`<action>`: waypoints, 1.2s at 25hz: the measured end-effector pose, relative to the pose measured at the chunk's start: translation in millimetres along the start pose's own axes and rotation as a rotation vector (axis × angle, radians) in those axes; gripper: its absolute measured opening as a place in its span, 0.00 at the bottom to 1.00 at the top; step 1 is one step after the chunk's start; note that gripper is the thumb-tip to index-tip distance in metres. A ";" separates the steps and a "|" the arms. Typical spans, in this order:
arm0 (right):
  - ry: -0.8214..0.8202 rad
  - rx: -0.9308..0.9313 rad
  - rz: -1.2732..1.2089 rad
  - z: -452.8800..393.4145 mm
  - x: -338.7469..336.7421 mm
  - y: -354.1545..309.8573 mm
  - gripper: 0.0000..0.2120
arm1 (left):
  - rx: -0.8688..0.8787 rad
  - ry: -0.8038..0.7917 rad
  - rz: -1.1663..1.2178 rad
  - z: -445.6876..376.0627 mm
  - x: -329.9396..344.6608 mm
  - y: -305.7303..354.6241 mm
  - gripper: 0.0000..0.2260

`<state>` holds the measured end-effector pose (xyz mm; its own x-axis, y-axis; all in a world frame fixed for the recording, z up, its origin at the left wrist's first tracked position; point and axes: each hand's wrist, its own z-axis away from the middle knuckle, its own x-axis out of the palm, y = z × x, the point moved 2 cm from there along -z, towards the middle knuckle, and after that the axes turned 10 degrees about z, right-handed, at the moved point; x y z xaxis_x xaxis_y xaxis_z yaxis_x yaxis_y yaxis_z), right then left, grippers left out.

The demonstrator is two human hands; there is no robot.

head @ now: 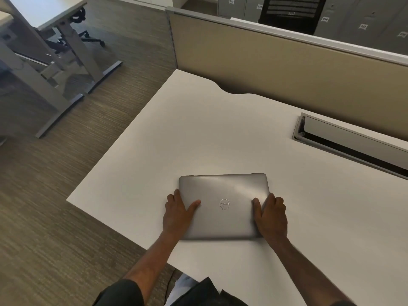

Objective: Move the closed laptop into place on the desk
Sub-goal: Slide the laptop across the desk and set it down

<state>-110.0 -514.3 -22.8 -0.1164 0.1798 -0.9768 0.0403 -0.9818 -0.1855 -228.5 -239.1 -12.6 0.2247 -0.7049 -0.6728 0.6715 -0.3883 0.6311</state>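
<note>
Closed laptop lies flat on the desk, near its front edge. Left hand and right hand clamp its side edges, thumbs on the lid. Rigid, moderately heavy, smooth metal, likely slippery: side grip suits it, or slide it.

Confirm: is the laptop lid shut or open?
Shut. The laptop lies flat on the desk, logo side up, no screen or keyboard showing.
</note>
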 end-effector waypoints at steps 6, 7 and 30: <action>-0.034 0.054 -0.039 -1.4 -1.1 -3.1 0.30 | -0.012 -0.014 0.032 -2.9 1.2 1.2 0.48; -0.033 0.065 -0.043 -1.8 -1.0 -4.1 0.31 | -0.002 -0.019 0.038 -3.5 0.8 1.2 0.48; -0.057 0.296 -0.181 34.4 -20.4 -2.0 0.32 | 0.199 -0.133 -0.068 -17.2 -19.8 21.1 0.48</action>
<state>-141.9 -518.1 1.1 -0.1509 0.3571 -0.9218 -0.2750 -0.9108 -0.3079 -206.7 -223.1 7.4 0.0797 -0.7401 -0.6678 0.5268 -0.5374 0.6585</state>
